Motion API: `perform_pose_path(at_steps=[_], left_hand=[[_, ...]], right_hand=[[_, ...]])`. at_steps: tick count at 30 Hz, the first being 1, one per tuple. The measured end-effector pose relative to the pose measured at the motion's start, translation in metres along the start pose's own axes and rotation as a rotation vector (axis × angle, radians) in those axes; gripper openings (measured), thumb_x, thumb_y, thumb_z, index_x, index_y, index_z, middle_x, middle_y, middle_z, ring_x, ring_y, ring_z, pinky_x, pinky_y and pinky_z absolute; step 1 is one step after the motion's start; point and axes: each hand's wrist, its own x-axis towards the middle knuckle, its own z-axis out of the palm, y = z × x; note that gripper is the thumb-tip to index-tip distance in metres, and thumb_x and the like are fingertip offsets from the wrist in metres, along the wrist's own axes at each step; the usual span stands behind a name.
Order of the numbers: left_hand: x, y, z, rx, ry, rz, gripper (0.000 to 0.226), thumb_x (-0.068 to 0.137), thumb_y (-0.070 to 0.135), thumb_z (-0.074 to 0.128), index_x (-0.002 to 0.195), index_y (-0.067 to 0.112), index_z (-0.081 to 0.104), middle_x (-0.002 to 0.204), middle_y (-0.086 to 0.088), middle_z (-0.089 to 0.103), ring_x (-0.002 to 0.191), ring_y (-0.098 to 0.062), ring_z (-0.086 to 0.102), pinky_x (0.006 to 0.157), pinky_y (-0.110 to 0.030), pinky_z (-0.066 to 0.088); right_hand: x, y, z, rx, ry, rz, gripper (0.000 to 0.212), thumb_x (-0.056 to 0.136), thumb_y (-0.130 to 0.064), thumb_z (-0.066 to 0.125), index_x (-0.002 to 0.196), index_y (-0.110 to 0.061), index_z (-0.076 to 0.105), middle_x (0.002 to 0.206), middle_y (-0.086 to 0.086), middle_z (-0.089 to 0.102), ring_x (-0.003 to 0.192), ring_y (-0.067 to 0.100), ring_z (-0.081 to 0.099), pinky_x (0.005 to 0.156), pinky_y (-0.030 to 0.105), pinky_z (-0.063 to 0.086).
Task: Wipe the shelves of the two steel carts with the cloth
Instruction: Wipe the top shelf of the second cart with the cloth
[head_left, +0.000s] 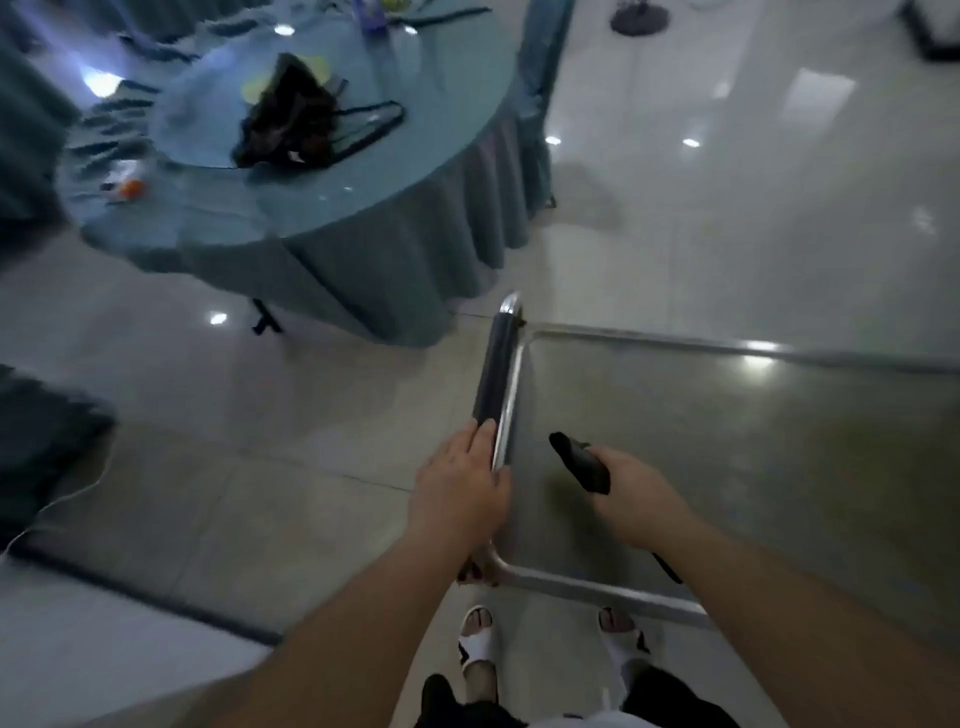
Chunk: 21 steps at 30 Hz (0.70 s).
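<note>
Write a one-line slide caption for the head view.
Left hand grips the steel cart handle while the right hand holds a dark cloth above its top shelf.

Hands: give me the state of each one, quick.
Left hand: closed around the cart handle, gripping it.
Right hand: closed on the dark cloth, held over the top shelf.

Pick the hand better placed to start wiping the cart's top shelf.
Right. The right hand already grips the dark cloth just above the top shelf. The left hand is on the cart's handle and holds no cloth, so it probably steadies the cart.
</note>
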Motion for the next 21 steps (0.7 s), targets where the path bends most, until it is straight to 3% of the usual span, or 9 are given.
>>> perform_pose_path(at_steps=[4, 7, 9, 12, 15, 17, 19, 21], left_hand=[[0.044, -0.022, -0.003, 0.022, -0.003, 0.131, 0.069, 0.105, 0.052, 0.043, 0.166, 0.028, 0.022, 0.169, -0.002, 0.033, 0.152, -0.023, 0.036, 0.122, -0.046, 0.033], [0.074, -0.024, 0.001, 0.014, -0.017, 0.206, 0.066, 0.105, 0.050, 0.044, 0.165, 0.024, 0.028, 0.171, -0.004, 0.029, 0.154, -0.026, 0.033, 0.123, -0.048, 0.035], [0.088, -0.021, 0.008, 0.040, -0.067, 0.278, 0.067, 0.106, 0.048, 0.044, 0.165, 0.022, 0.028, 0.174, -0.006, 0.022, 0.160, -0.026, 0.021, 0.129, -0.047, 0.025], [0.102, -0.011, 0.023, 0.099, -0.091, 0.377, 0.068, 0.108, 0.049, 0.040, 0.167, 0.021, 0.022, 0.178, -0.005, 0.007, 0.164, -0.021, -0.002, 0.131, -0.043, 0.005], [0.122, 0.001, 0.029, 0.120, -0.053, 0.402, 0.069, 0.108, 0.049, 0.036, 0.169, 0.022, 0.015, 0.178, -0.003, -0.004, 0.163, -0.019, -0.013, 0.131, -0.040, -0.007], [0.137, 0.003, 0.030, 0.128, -0.036, 0.349, 0.072, 0.109, 0.051, 0.031, 0.170, 0.022, 0.005, 0.178, -0.002, -0.011, 0.161, -0.018, -0.019, 0.130, -0.039, -0.010], [0.142, 0.002, 0.035, 0.147, -0.014, 0.311, 0.074, 0.109, 0.055, 0.025, 0.170, 0.021, -0.001, 0.177, -0.001, -0.014, 0.160, -0.017, -0.023, 0.131, -0.040, -0.010], [0.139, 0.000, 0.041, 0.159, 0.020, 0.316, 0.076, 0.108, 0.058, 0.019, 0.170, 0.019, -0.002, 0.177, -0.001, -0.012, 0.160, -0.016, -0.022, 0.131, -0.041, -0.009]], right_hand=[[0.001, 0.000, 0.032, 0.067, 0.024, 0.130, 0.048, 0.096, -0.027, 0.063, 0.142, -0.036, 0.054, 0.128, -0.001, 0.066, 0.102, 0.023, 0.061, 0.083, 0.036, 0.049], [0.001, -0.004, 0.060, 0.098, 0.189, 0.129, 0.051, 0.095, -0.023, 0.062, 0.145, -0.031, 0.054, 0.138, 0.002, 0.064, 0.116, 0.027, 0.062, 0.091, 0.035, 0.049], [0.005, -0.007, 0.083, 0.081, 0.267, 0.128, 0.059, 0.095, -0.018, 0.062, 0.152, -0.024, 0.048, 0.151, 0.003, 0.055, 0.135, 0.027, 0.052, 0.109, 0.037, 0.043], [0.012, -0.011, 0.126, 0.010, 0.221, 0.108, 0.072, 0.098, -0.016, 0.061, 0.163, -0.022, 0.032, 0.169, -0.003, 0.030, 0.156, 0.023, 0.026, 0.126, 0.034, 0.021], [0.013, -0.012, 0.177, -0.062, 0.095, 0.000, 0.074, 0.103, -0.038, 0.056, 0.166, -0.024, 0.020, 0.172, -0.010, 0.011, 0.161, 0.020, 0.005, 0.128, 0.029, 0.001], [0.011, -0.010, 0.208, -0.084, 0.027, -0.025, 0.070, 0.105, -0.063, 0.031, 0.166, -0.035, 0.011, 0.170, -0.020, -0.004, 0.159, 0.010, -0.010, 0.128, 0.030, -0.007], [0.010, -0.008, 0.227, -0.149, 0.049, -0.044, 0.066, 0.106, -0.067, 0.013, 0.165, -0.039, 0.013, 0.171, -0.023, -0.002, 0.159, 0.007, -0.010, 0.127, 0.034, -0.002], [0.014, -0.009, 0.234, -0.242, 0.115, -0.021, 0.061, 0.109, -0.060, 0.017, 0.163, -0.035, 0.023, 0.171, -0.017, 0.015, 0.160, 0.012, 0.007, 0.124, 0.039, 0.010]])
